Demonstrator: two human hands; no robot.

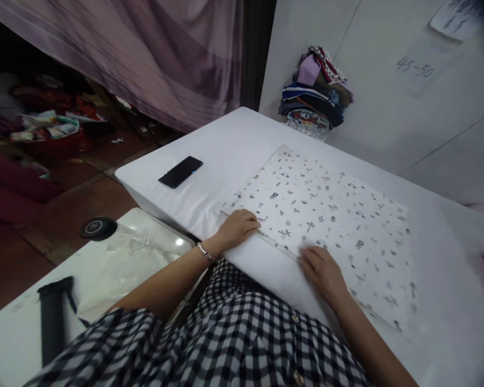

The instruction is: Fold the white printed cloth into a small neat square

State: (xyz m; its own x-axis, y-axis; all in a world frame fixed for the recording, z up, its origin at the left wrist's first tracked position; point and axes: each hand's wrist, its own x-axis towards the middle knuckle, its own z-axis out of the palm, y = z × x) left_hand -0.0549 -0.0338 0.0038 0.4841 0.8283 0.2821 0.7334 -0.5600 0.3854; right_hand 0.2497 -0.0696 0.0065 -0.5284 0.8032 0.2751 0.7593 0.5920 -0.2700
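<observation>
A thin white cloth (298, 204) printed with small dark motifs lies spread flat on the white-covered table. Along its near edge runs a narrow folded strip (280, 245). My left hand (237, 228), with a bracelet at the wrist, grips that edge near its left end, fingers together and curled over it. Farther right, my right hand (322, 271) pinches the same edge between thumb and fingers, the fingertips slightly blurred. A stretch of the folded strip shows between both hands.
A black phone (181, 172) lies on the table (226, 134), left of the cloth. Folded clothes (317, 97) are stacked against the wall. A lower white table (16, 333) at left carries a clear plastic bag (121, 269), a round black object (99, 228) and a black pouch (53, 322).
</observation>
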